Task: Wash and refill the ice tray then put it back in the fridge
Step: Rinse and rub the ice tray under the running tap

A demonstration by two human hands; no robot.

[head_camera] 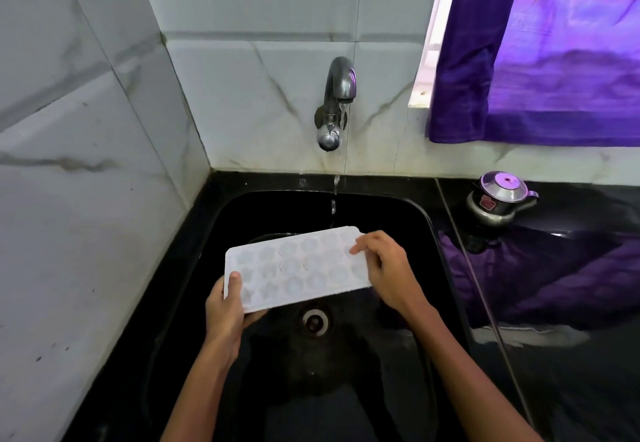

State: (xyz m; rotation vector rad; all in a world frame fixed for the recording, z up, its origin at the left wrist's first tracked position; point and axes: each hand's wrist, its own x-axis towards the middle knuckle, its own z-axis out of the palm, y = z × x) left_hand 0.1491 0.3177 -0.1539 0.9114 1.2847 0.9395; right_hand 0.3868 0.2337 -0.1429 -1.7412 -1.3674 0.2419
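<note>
Left hand (223, 306) grips the near-left corner of the ice tray (294, 268), thumb curled on top, while the right hand (384, 268) holds the far-right end, fingers bent over its rim. The tray hangs over the sink (426, 234), long axis running near-left to far-right. The water stream (334, 199) from the tap (337, 95) drops just beyond its far edge, so I'd say nudge it farther.
</note>
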